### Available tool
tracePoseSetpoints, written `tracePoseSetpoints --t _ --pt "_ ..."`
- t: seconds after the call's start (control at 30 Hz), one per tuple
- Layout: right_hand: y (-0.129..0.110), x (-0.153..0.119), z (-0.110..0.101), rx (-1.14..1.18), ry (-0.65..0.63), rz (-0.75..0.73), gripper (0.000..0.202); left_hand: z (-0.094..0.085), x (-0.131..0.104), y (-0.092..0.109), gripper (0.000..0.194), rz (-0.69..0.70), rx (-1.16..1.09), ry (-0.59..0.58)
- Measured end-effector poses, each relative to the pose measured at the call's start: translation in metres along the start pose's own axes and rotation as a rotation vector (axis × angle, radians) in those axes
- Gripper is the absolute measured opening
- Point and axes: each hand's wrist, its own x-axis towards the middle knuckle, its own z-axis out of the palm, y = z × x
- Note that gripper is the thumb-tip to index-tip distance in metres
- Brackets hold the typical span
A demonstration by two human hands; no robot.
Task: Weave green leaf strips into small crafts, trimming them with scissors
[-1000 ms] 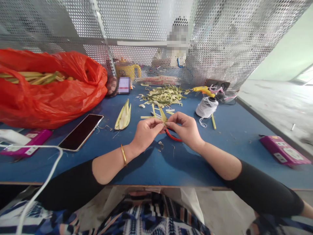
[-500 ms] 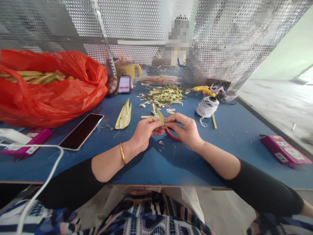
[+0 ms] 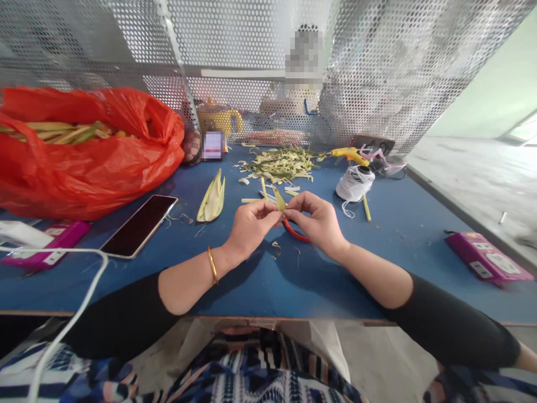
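Note:
A small pale green leaf piece (image 3: pixel 280 199) points upward between my fingertips over the middle of the blue table. My left hand (image 3: pixel 253 226) pinches it from the left, thumb against fingers. From the right, my right hand (image 3: pixel 315 223) is closed on the same piece, its fingertips touching the left ones. Red scissor handles (image 3: pixel 296 232) lie below my right hand, partly hidden by it. To the left rests a pale green folded husk bundle (image 3: pixel 212 198). Behind my hands is a pile of leaf scraps (image 3: pixel 281 163), with cut stem pieces nearer to me.
A red plastic bag (image 3: pixel 92 173) of long leaves fills the left, near a phone (image 3: pixel 140 226) and a purple pack (image 3: pixel 59 242). At right are a white thread spool (image 3: pixel 355 183), a yellow glue gun (image 3: pixel 350 154) and another purple pack (image 3: pixel 489 257). Perforated metal panels (image 3: pixel 243 45) stand behind.
The leaf piece has turned slightly between my fingertips and looks shorter and wider. My left fingers have curled a little and shifted. The table items lie as before.

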Motion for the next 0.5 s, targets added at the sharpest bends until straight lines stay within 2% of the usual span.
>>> tracePoseSetpoints --t 0.1,0.3,0.5 --pt "0.0009 -0.0002 -0.0005 -0.019 -0.005 -0.028 0.009 0.0006 0.0004 -0.0002 0.003 -0.040 0.000 0.016" --pt "0.0011 0.0006 -0.0034 -0.087 -0.053 -0.172 0.002 -0.0005 0.0016 0.0021 0.009 -0.231 -0.153 0.025" --pt "-0.0003 0.0015 -0.0042 -0.166 -0.082 -0.271 0.009 -0.0030 0.0027 0.0019 0.006 -0.320 -0.233 0.004"
